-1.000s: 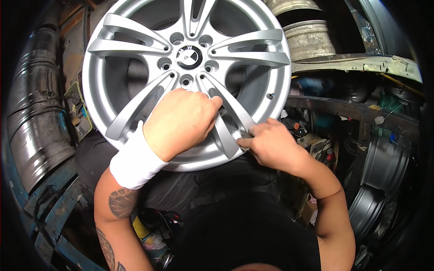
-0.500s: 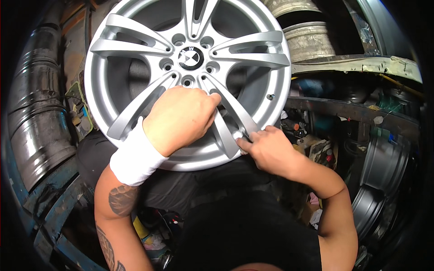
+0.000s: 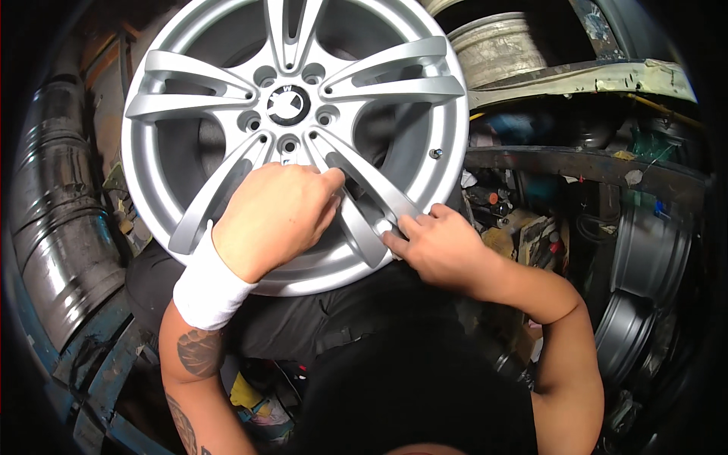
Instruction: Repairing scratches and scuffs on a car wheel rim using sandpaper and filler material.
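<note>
A large silver alloy wheel (image 3: 449,121) with paired spokes and a round dark-and-white centre cap (image 3: 288,105) leans toward me over my lap. My left hand (image 3: 277,216), with a white wristband (image 3: 208,288) at its wrist, is closed over a lower spoke below the hub. My right hand (image 3: 444,250) is at the wheel's lower right, fingers bent and pressed together at the outer end of a spoke. A small white bit (image 3: 385,226) shows by its fingertips; what it is I cannot make out. A valve stem (image 3: 435,154) sticks out of the right side of the barrel.
Stacked dark glossy rims (image 3: 68,220) stand on the left beside a blue metal frame (image 3: 98,379). Behind on the right are a worn rim (image 3: 497,49) and a rack beam (image 3: 584,165). More grey rims (image 3: 648,250) stack at the far right, near assorted clutter (image 3: 531,243).
The wheel and both hands appear slightly further left in the picture. My left hand sits a little further from the hub. My right hand stays at the same spoke end.
</note>
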